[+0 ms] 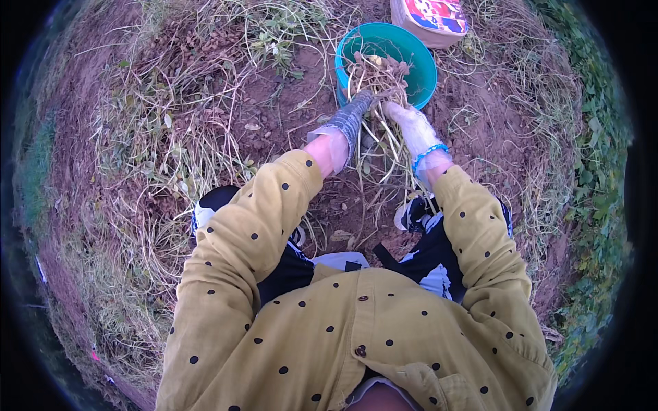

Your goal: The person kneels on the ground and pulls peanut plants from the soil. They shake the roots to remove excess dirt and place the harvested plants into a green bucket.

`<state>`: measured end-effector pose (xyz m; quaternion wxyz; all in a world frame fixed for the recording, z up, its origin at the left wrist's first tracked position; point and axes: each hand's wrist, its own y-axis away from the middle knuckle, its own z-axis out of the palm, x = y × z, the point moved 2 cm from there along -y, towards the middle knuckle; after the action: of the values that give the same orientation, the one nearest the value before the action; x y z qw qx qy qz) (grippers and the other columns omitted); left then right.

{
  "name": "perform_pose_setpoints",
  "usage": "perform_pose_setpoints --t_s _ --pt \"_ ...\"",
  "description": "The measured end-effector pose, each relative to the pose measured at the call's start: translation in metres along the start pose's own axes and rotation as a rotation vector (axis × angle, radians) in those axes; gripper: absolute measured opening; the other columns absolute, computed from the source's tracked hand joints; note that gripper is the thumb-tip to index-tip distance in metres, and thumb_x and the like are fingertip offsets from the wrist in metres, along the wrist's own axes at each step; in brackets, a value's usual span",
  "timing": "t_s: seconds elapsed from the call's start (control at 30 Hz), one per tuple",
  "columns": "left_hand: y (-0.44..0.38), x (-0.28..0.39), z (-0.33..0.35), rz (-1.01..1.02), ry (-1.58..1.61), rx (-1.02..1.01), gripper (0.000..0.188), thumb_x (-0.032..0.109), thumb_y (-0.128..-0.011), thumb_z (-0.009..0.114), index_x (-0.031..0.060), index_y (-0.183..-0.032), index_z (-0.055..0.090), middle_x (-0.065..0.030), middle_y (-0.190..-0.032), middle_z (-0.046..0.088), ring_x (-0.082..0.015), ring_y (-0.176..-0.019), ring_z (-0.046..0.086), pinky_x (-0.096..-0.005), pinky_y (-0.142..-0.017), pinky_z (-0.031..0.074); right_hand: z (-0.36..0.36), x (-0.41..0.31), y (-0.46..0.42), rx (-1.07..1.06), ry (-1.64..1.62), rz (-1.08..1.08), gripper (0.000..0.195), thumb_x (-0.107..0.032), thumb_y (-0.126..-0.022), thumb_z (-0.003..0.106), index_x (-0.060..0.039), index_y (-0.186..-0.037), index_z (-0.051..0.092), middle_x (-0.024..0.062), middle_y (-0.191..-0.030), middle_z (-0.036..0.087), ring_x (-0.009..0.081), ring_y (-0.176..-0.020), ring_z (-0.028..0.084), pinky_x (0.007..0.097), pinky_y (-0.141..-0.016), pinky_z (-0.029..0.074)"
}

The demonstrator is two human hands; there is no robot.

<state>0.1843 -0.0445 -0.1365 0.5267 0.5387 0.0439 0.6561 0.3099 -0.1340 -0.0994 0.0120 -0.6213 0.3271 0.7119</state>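
Both of my hands are gloved and meet at the near rim of a teal plastic bucket. My left hand, in a grey knit glove, grips a bunch of pulled peanut plants by the stems near the roots. From the right, my right hand, in a white glove with a blue band at the wrist, closes on the same bunch. Roots and soil-covered peanut pods hang over the bucket's opening. Pale stems trail back towards my feet. My fingertips are mostly hidden by the plants.
A bag-like container with a printed colourful lid stands just beyond the bucket. Heaps of pulled plants lie on the reddish soil to the left, some with pods. Green leafy plants border the right side. My shoe rests near the trailing stems.
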Motion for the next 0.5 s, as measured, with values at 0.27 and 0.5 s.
perform_pose_setpoints --t_s 0.27,0.5 --pt "-0.017 -0.023 0.016 0.514 -0.954 0.083 0.038 0.033 -0.098 0.048 0.003 -0.114 0.067 -0.0266 -0.117 0.067 -0.0452 -0.111 0.062 -0.0495 -0.092 0.05 0.008 -0.029 0.03 -0.235 -0.1 0.11 0.056 -0.038 -0.093 0.066 -0.0071 -0.138 0.055 0.0058 -0.131 0.059 0.0167 -0.119 0.054 0.0338 -0.104 0.041" --pt "0.012 -0.012 0.037 0.736 -1.277 -0.077 0.04 0.035 -0.099 0.05 0.0019 -0.117 0.065 -0.0249 -0.107 0.068 -0.0426 -0.105 0.063 -0.0481 -0.096 0.048 -0.009 0.001 0.009 -0.216 -0.149 0.133 0.037 -0.02 -0.088 0.07 -0.0015 -0.12 0.067 0.0068 -0.105 0.07 0.0173 -0.091 0.066 0.0324 -0.085 0.052"
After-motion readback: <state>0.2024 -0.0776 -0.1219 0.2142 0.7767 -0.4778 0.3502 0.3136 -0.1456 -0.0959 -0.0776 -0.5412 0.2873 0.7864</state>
